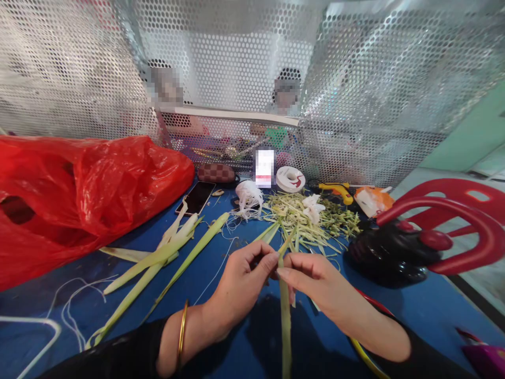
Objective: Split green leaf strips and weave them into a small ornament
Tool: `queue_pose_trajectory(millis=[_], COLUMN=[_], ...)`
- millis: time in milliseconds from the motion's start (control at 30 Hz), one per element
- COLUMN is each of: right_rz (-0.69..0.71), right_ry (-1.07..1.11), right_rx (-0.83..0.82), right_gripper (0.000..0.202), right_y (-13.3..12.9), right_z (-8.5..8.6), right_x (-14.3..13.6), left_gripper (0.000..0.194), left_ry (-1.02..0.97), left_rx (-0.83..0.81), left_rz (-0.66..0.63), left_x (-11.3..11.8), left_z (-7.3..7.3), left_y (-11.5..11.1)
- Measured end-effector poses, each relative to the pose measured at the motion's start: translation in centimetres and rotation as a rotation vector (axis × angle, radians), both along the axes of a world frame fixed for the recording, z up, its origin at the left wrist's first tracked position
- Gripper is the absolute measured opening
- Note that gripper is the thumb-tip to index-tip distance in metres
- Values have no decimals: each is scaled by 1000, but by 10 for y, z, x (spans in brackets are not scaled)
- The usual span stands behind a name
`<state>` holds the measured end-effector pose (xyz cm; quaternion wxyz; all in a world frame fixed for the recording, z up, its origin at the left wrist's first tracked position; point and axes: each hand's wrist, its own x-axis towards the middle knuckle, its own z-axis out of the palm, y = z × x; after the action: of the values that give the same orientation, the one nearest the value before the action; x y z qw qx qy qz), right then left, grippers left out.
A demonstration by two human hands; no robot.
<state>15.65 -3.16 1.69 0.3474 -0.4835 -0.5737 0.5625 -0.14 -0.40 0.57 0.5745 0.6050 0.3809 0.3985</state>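
As I look on through the head view, the person's left hand [240,281] and right hand [329,287] meet above the blue table [201,268], thumbs and fingers of both pinched on one narrow green leaf strip [285,331]. It hangs down from the fingertips toward the near edge of the view. A gold bangle [182,334] circles the left wrist. Just beyond the hands lies a heap of shredded strips [282,206], near a bundle of white thread [249,197] and a white spool [283,179]. Over on the left, longer pale-green leaves [152,260] lie crossed near a red plastic bag [118,184]; to the right sits a glossy black object [389,258].
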Motion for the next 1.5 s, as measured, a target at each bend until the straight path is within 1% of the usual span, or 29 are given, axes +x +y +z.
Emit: queue_pose_trajectory(millis=[100,167,233,333,400,567,700,800,933,1000,1100,1200,1300,1400,1500], right_rz=[-69,-120,-142,-140,-135,-115,-81,-67,-70,-65,-67,-63,-54,-35,-35], right_ry=[-21,-36,-73,-105,-78,119,222,229,221,210,174,149,153,196,268], right_rx=[44,58,79,117,109,-6,-61,-60,-66,-79,-101,-109,-106,-111,-131], right_gripper=[39,37,35,34,33,31,23,20,23,25,29,32,30,23,20], right_y=[2,3,2,2,1,1,0,0,1,0,-2,-2,-2,-1,-1], right_z=[-3,-4,-3,-1,0,1,1,0,-2,-2,-1,0,0,-1,-4], right_x=[1,0,-1,-2,-2,-2,0,1,0,-2,-6,-9,-9,-6,-3], left_gripper=[27,28,28,31,32,30,28,29,33,32,26,20,17,17,17], left_ry=[-32,-19,9,66,95,116,45,14,-57,-113,-165,-197,-134,-50,-53], left_rx=[-58,-88,-89,-80,-79,-57,-49,-58,-131,-142,-144,-182,-151,-106,-119], left_rz=[-30,-54,-54,-51,-68,-59,-49,-42,-80,-80,-64,-80,-32,27,12], left_x=[0,0,-1,-3,-4,-3,-1,-1,-1,0,1,2,1,0,0], left_z=[0,0,1,2,3,0,-3,-4,-5,-4,-1,2,3,2,1], left_y=[-2,-3,-2,-1,-1,-4,-3,-2,-1,-1,-1,-1,-1,0,0])
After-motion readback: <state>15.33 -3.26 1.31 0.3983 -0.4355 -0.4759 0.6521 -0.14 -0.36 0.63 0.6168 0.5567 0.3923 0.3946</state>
